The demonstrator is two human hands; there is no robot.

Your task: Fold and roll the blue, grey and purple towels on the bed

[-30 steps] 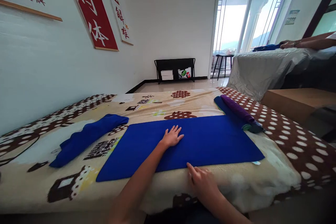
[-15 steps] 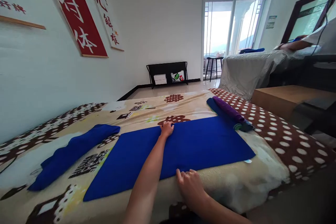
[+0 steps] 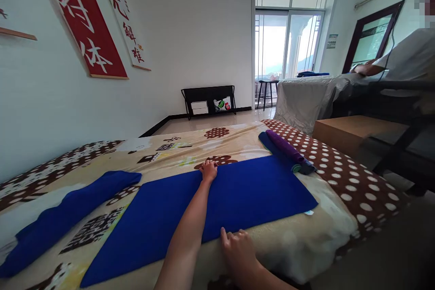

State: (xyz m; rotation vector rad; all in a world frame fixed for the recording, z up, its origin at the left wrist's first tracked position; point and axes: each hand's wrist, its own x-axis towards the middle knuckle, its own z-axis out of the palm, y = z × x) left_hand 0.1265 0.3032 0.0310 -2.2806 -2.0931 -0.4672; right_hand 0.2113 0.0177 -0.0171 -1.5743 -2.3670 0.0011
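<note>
A flat blue cloth (image 3: 258, 190) lies spread across the patterned blanket. My left hand (image 3: 208, 171) is at its far edge, fingers curled over the edge and closed on it. At the near edge, my right hand (image 3: 238, 247) has its fingers bent against the cloth's border; whether they pinch it is hard to tell. A crumpled blue cloth (image 3: 71, 213) rests to the left. Rolled cloths, purple and dark blue (image 3: 285, 147), lie over the flat cloth's far right corner. A small white tag (image 3: 309, 212) shows at the near right edge.
The patterned blanket (image 3: 238, 132) covers the surface. Beyond it stand a black rack (image 3: 208, 99) and a stool (image 3: 268, 88). At right are a plastic-covered table (image 3: 299, 104), a wooden box (image 3: 353, 127) and a person in a white shirt (image 3: 408, 56).
The camera view has shifted, so the scene sits a little further left and lower. Both hands remain at the same edges of the flat cloth.
</note>
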